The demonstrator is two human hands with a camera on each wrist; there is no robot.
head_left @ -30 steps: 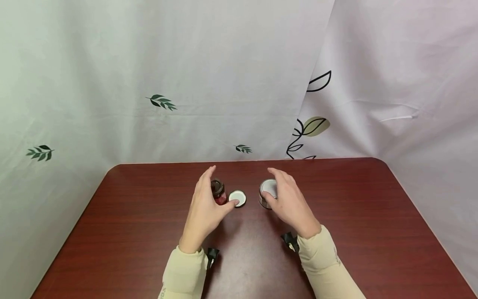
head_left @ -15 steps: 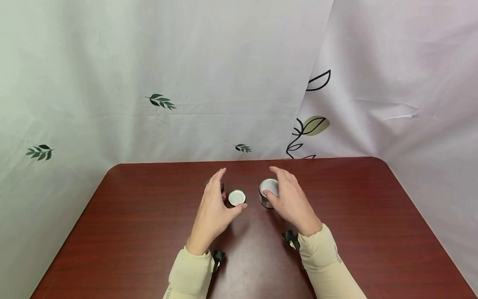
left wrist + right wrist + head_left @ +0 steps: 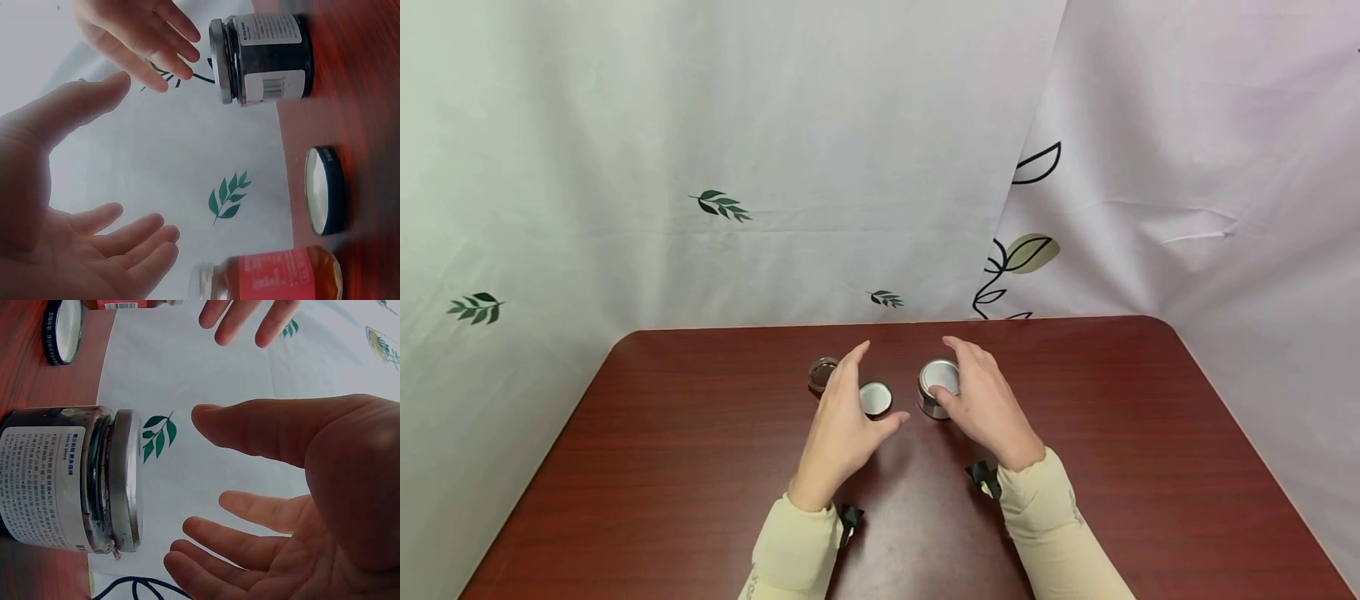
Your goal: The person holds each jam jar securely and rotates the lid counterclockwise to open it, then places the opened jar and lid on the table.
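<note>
My left hand [image 3: 842, 429] hovers above the table with thumb and fingers spread apart, holding nothing. Below its gap lies a loose jar lid [image 3: 876, 399], white inside face up, with a dark rim. Behind the left fingers stands a lidless glass jar [image 3: 822, 372] of brown contents; its red label [image 3: 276, 275] shows in the left wrist view. To the right, a dark jar [image 3: 275, 59] with white labels stands upright under a silver lid [image 3: 127, 481]. My right hand [image 3: 988, 408] hangs beside and above that jar, fingers spread, apart from the lid in both wrist views.
The reddish-brown wooden table [image 3: 662, 467] reaches back to a white curtain [image 3: 850, 150] with leaf prints. Both jars and the lid stand near the table's far edge. Pale sleeves cover both forearms, and a small black device [image 3: 983, 479] sits at the right wrist.
My left hand has moved right, from in front of the lidless jar to over the loose lid, uncovering more of that jar. The right hand stays nearly still beside the dark jar.
</note>
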